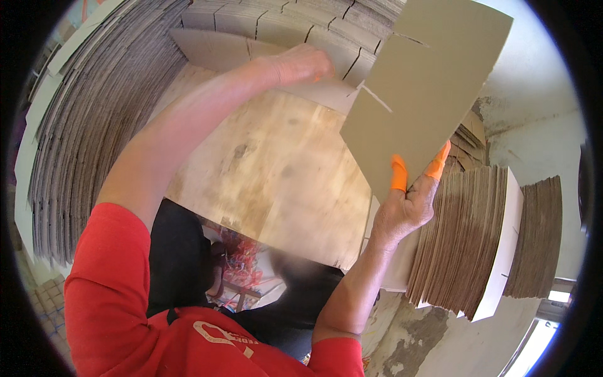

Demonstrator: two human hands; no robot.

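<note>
My right hand grips the lower end of a flat grey-brown cardboard piece, raised above the table's right side. Orange finger covers show on two of its digits, and the piece has narrow slits along its left edge. Across the wooden table, my left hand is closed, its fingers curled downward with a bit of orange at the tips. It is over a long slotted cardboard strip along the table's far side. Whatever those fingers hold is hidden.
A tall stack of cardboard sheets rises on the left. More slotted cardboard is piled along the back. On the right stand a bundle of cardboard and a darker stack, beside a pale wall.
</note>
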